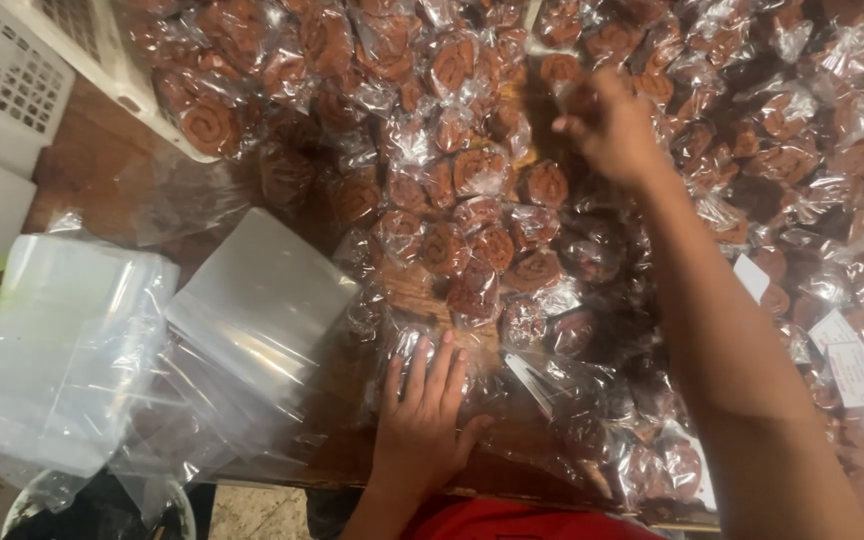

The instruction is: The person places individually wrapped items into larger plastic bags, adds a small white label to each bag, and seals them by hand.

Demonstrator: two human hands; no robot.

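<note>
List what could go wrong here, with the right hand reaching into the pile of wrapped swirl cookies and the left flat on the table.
1. The right hand stretches far across the wrapped swirl cookies; the forearm could drag or crush packets beneath it.
2. The left hand presses on a loose clear bag, which might slip on the wooden table.
3. The stack of empty bags overhangs the table edge and may slide off.

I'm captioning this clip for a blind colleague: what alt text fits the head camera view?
A person's right hand reaches into a heap of clear-wrapped brown spiral pastries on a wooden table, while the left hand lies flat on an empty clear bag. Stacks of clear bags lie left, beside a white crate.
</note>
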